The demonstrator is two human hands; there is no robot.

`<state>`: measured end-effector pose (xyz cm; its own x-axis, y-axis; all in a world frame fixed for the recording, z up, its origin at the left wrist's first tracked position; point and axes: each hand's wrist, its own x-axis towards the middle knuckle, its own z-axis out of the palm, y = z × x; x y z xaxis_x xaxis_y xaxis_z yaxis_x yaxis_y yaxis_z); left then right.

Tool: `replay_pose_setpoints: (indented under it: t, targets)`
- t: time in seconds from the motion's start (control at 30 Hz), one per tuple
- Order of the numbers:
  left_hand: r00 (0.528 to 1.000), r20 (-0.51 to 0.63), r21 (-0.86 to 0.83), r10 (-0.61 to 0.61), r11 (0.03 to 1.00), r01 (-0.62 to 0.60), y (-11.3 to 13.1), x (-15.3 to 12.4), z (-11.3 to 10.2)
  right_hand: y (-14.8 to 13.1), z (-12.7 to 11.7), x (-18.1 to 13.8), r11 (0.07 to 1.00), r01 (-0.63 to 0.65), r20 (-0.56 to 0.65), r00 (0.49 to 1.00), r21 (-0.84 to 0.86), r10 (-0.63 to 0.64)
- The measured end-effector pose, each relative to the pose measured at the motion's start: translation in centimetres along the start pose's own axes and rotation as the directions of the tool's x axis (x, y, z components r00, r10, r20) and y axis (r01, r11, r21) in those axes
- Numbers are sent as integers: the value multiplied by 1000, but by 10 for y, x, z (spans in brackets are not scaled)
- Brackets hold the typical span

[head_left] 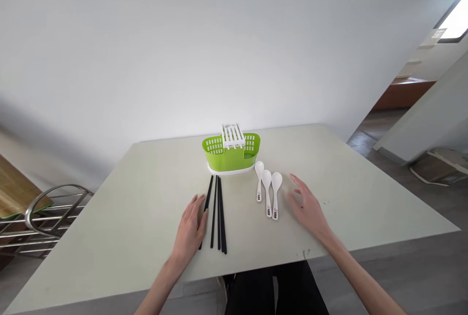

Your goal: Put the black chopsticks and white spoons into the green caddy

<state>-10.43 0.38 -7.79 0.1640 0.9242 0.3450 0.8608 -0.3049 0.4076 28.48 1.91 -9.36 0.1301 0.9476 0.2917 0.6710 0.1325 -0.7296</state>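
A green slotted cutlery basket [231, 155] with a white handle insert stands on a pale table [139, 198]. In front of it lie several black chopsticks [218, 212] side by side, pointing toward me. Three white soup spoons [268, 187] lie to their right, bowls toward the basket. My left hand [190, 229] rests flat on the table, fingers stretched, its edge touching the leftmost chopstick. My right hand [306, 206] hovers open just right of the spoons, fingers spread, holding nothing.
A metal wire rack [40, 217] stands off the table's left side, with a wooden board behind it. A white wall runs behind the table. Grey floor and a low step lie to the right.
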Motion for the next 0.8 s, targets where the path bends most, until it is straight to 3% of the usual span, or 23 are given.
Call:
replay_pose_setpoints:
  t: [0.2, 0.33, 0.47, 0.67, 0.8]
  targets:
    - [999, 35, 191, -3, 982, -3, -17, 9, -36, 15, -3, -18, 991, -116, -41, 992, 68, 119]
    - [983, 178, 411, -50, 911, -28, -23, 20, -58, 13, -2, -18, 988, -119, -64, 990, 96, 126]
    - [934, 337, 579, -117, 808, -107, -19, 29, -73, 14, -3, -18, 977, -151, -66, 985, 151, 162]
    - [847, 484, 680, -219, 703, -207, -2, 40, -81, 11, -6, -18, 963, -182, -71, 977, 200, 199]
    - [841, 457, 660, -288, 744, -105, -2, 52, -89, 13, -5, -18, 962, -176, -74, 978, 207, 195]
